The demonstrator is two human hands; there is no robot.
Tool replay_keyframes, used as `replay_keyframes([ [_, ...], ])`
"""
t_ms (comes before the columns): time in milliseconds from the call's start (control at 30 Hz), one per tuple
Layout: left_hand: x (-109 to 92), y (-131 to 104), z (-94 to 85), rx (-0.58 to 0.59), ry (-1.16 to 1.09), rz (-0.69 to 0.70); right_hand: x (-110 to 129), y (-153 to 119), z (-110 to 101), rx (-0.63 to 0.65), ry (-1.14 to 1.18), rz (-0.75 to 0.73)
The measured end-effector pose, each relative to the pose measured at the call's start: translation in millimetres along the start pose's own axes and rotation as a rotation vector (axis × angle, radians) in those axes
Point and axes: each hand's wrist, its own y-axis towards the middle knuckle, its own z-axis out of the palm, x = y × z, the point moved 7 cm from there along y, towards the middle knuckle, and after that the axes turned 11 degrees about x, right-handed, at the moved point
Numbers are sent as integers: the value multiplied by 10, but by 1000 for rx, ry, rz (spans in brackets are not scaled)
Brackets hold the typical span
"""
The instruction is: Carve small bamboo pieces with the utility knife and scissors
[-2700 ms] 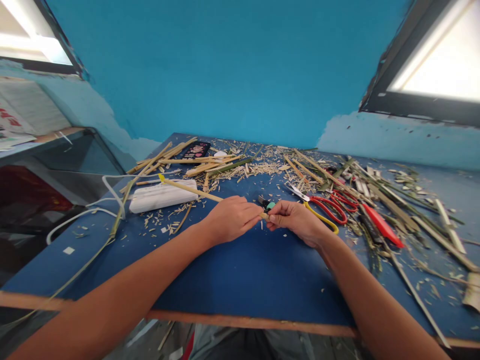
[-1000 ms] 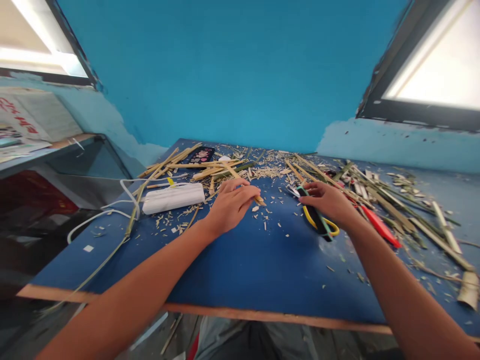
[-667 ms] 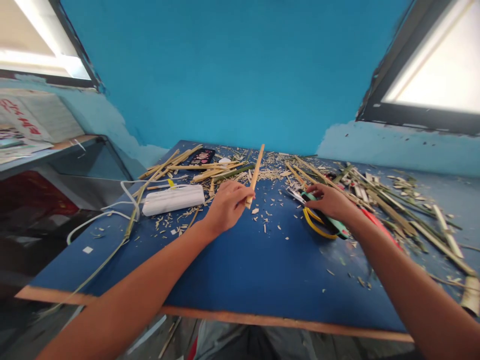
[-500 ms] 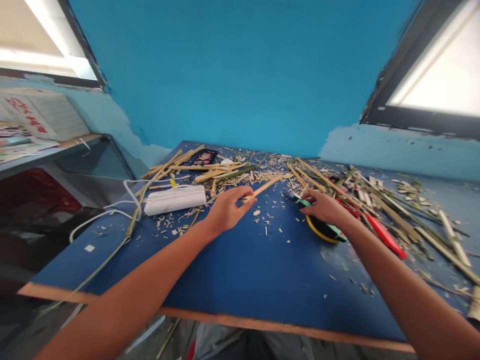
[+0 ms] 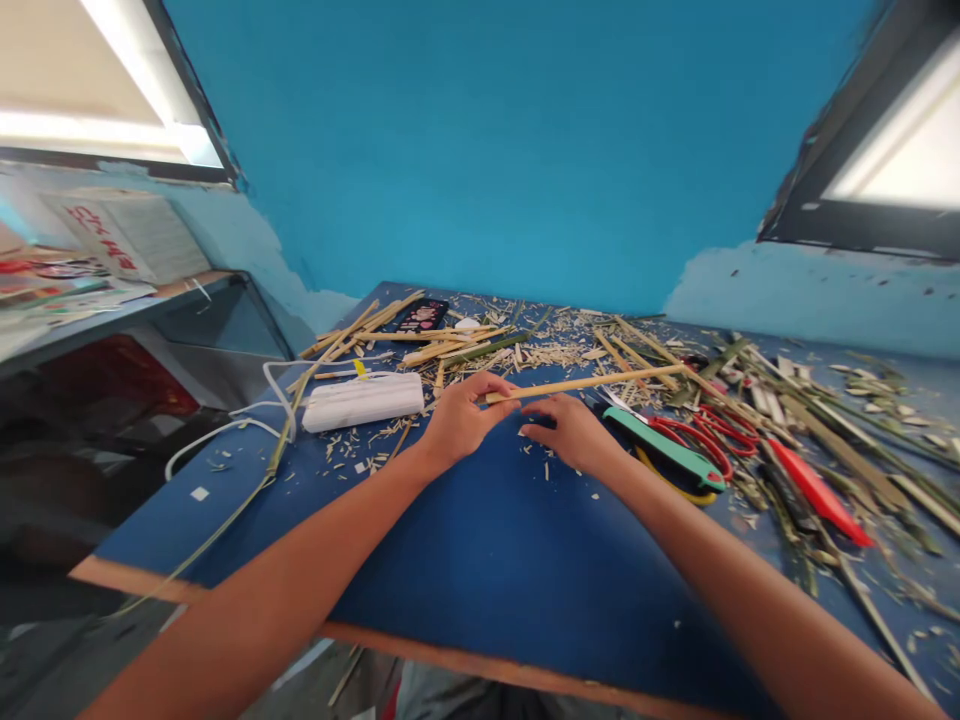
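Near the middle of the blue table, my left hand (image 5: 466,415) pinches the left end of a thin bamboo stick (image 5: 592,382), which points to the right. My right hand (image 5: 562,428) is just below the stick, its fingers curved and apart, with nothing seen in it. A green-handled cutter (image 5: 664,447) lies to the right of my right hand, with red-handled scissors (image 5: 709,430) beside it. Farther right rests a red-handled tool (image 5: 819,490).
A white power strip (image 5: 364,402) with cables lies left of my left hand. Behind are bamboo sticks (image 5: 450,345), a phone (image 5: 422,318) and many shavings. More strips cover the right side. Papers (image 5: 124,235) sit on a shelf at far left.
My right hand has let go of the green-handled cutter and moved left, close to my left hand. The stick in my left hand has swung to point more to the right. The view has shifted slightly.
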Motion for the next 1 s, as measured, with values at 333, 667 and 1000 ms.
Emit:
replay_keyframes([
  [333, 154, 42, -22, -19, -148, -184, 66, -117, -167, -113, 21, -27],
  [667, -18, 17, -29, -118, -558, -196, -364, -596, -769, -476, 100, 155],
  [1000, 89, 24, -47, -164, -792, -255, -833, -770, -665, -407, 412, 279],
])
